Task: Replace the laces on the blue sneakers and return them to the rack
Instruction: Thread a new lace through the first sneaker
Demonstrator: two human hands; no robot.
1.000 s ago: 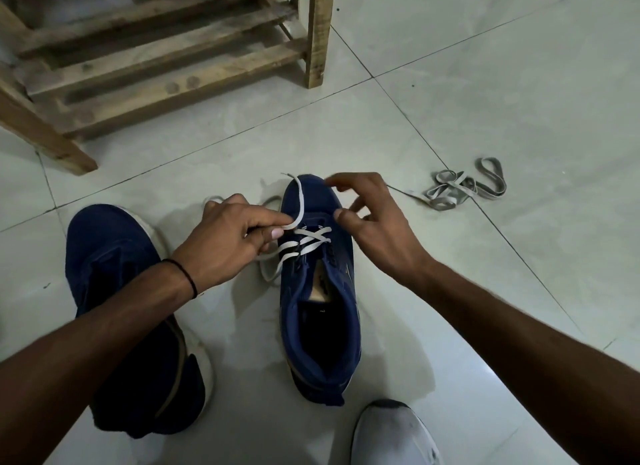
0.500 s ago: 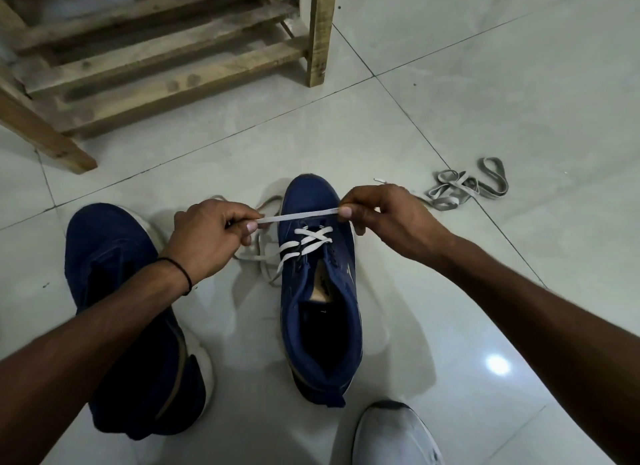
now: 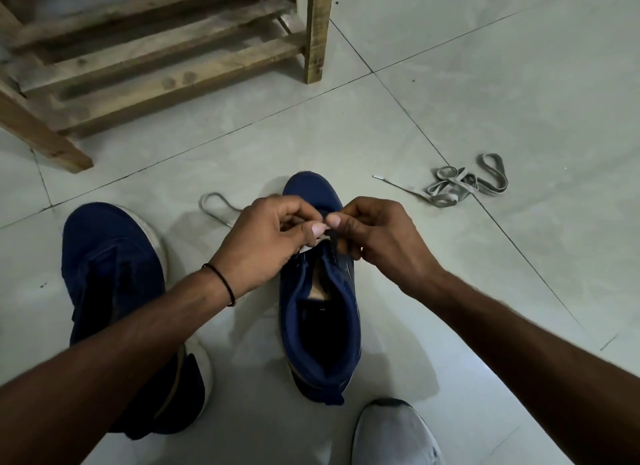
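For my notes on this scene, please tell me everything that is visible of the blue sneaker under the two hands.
The blue sneaker stands upright on the pale tiled floor, toe pointing away from the person. Its upper looks like dark blue fabric; the opening is dark, with a pale patch inside. A white lace shows at its eyelets, where the left hand and right hand both pinch it.

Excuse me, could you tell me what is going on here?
A person is lacing a blue sneaker on the floor. The left hand and right hand pinch its white lace at the eyelets. The second blue sneaker sits to the left, a grey lace lies loose to the right, and the wooden rack stands beyond.
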